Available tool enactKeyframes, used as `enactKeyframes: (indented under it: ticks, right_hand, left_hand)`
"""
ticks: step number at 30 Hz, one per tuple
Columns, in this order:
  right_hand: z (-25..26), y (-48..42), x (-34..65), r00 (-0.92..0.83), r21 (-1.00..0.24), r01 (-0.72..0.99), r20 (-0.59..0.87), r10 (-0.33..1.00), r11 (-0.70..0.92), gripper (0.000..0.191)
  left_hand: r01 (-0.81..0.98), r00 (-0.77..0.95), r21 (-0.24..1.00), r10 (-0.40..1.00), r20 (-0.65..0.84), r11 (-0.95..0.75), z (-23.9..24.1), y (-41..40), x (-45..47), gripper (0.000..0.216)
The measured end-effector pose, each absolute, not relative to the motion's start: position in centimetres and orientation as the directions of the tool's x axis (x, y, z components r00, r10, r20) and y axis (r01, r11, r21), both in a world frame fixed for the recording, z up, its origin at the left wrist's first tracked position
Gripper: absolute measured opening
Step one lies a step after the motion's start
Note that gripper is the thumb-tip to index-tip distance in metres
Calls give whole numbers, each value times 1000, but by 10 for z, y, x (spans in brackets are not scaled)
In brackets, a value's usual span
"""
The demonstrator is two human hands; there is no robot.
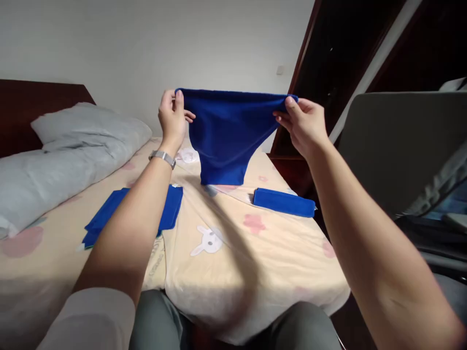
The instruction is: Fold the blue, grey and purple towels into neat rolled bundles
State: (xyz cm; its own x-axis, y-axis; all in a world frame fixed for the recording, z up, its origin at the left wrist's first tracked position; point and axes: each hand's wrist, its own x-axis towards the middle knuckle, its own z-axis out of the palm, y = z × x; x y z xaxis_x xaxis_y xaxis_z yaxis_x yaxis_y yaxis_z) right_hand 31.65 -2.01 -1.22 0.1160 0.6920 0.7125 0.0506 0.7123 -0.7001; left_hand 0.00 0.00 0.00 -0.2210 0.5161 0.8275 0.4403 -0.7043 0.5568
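I hold a blue cloth (226,133) up in the air over the bed (233,253), stretched between both hands. My left hand (172,116) pinches its upper left corner; a metal watch sits on that wrist. My right hand (303,122) pinches the upper right corner. The cloth hangs down in a sagging fold, its lower edge just above the sheet. A folded blue cloth (283,202) lies on the bed at the right. Flat blue cloths (168,209) lie stacked at the left, partly hidden by my left forearm.
The sheet is pale yellow with rabbit prints. A grey pillow (69,150) lies at the left by a dark headboard (22,109). A dark wooden wardrobe (328,63) stands at the back right, and a grey chair back (397,146) is close on my right. My knees press against the bed's near edge.
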Motion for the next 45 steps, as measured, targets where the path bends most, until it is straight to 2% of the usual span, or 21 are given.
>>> enactKeyframes:
  ticks: [2, 4, 8, 10, 12, 14, 17, 24, 28, 32, 36, 39, 42, 45]
  right_hand:
    - [-38, -42, 318, 112, -697, 62, 716, 689, 715, 32]
    - [-86, -68, 320, 87, -727, 106, 686, 722, 678, 38]
    - [-212, -131, 326, -10, -818, 333, 495, 869, 470, 46]
    - [-271, -158, 325, -91, -876, 338, 334, 938, 344, 49]
    - [-313, -179, 323, -137, -898, 367, 204, 969, 241, 53]
    - [-334, -193, 323, -198, -889, 389, 174, 965, 240, 51]
    - [-334, -208, 330, -248, -875, 404, 174, 953, 265, 43]
    - [-332, -227, 347, -249, -915, 381, 39, 968, 135, 44]
    - [-350, -213, 341, -168, -848, 522, 6, 986, 94, 51]
    - [-362, -202, 327, -13, -748, 664, 13, 1000, 18, 49]
    - [-362, -205, 325, 38, -660, 751, 1, 999, -28, 42]
    - [-353, -201, 331, 30, -615, 785, -77, 997, -71, 39]
    - [-342, -184, 337, -54, -550, 832, -209, 976, -72, 35]
    - [-335, -169, 341, -137, -498, 866, -298, 945, -32, 29]
  left_hand:
    - [373, -234, 529, 474, 849, -762, -26, -22, 0, 48]
    - [342, -255, 531, 467, 846, -775, -76, -55, -3, 39]
    - [459, -209, 713, 715, 667, -530, -210, -131, -18, 37]
    - [505, -117, 777, 862, 494, -377, -271, -161, -23, 41]
    - [533, -55, 782, 910, 411, -322, -314, -184, -26, 41]
    - [556, -15, 775, 929, 370, -300, -335, -200, -27, 37]
    - [580, 5, 775, 952, 305, -251, -340, -216, -33, 34]
    - [625, -32, 760, 967, 252, -178, -348, -236, -51, 32]
    - [730, -6, 669, 978, 210, -139, -359, -232, -43, 37]
    - [776, -72, 622, 964, 256, -107, -367, -224, -33, 35]
    - [868, -56, 481, 941, 334, -119, -369, -222, -27, 33]
    - [921, -52, 378, 929, 367, -98, -363, -219, -23, 29]
    - [942, 3, 320, 958, 287, -99, -354, -209, -22, 23]
    - [934, 29, 352, 993, 114, -67, -347, -200, -26, 19]
